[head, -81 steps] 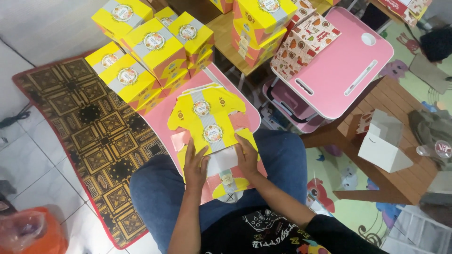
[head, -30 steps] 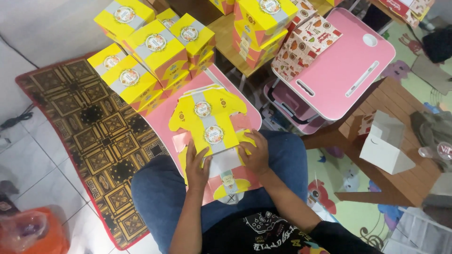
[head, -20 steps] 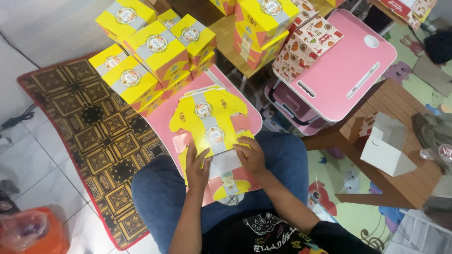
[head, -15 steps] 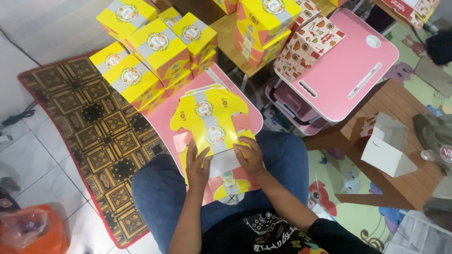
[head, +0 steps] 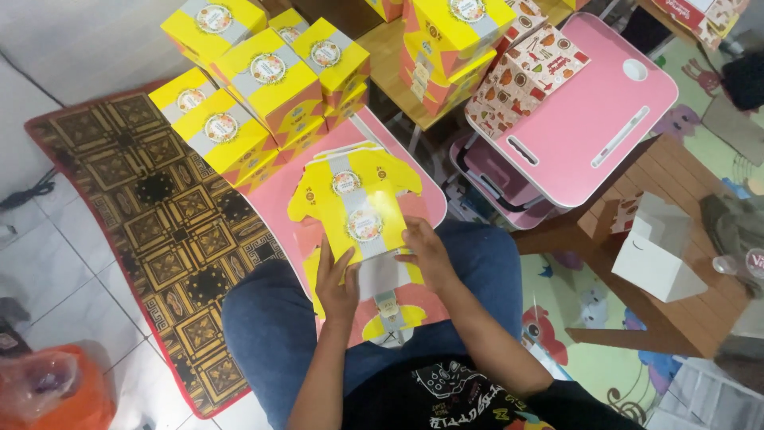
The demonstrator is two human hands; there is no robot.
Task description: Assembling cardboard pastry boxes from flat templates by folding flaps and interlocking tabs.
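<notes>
A flat, unfolded yellow cardboard box blank point(head: 354, 203) with round printed emblems lies on a pink lap table point(head: 278, 199) over my knees. My left hand point(head: 336, 280) presses on the blank's lower left part, fingers spread upward. My right hand point(head: 426, 253) rests on its right side, fingers curled over a flap edge. The blank's pink and yellow lower flaps reach toward my lap between my forearms.
Several assembled yellow boxes point(head: 255, 84) are stacked beyond the lap table on a patterned brown mat point(head: 151, 223). More yellow boxes point(head: 454, 40) stand on a wooden stand. A second pink folding table point(head: 581, 119), a white open box point(head: 656, 251) and an orange bag point(head: 48, 390) surround me.
Both hands stay on the blank with only small shifts; the right hand has slid slightly along the right flap. The view has shifted a little.
</notes>
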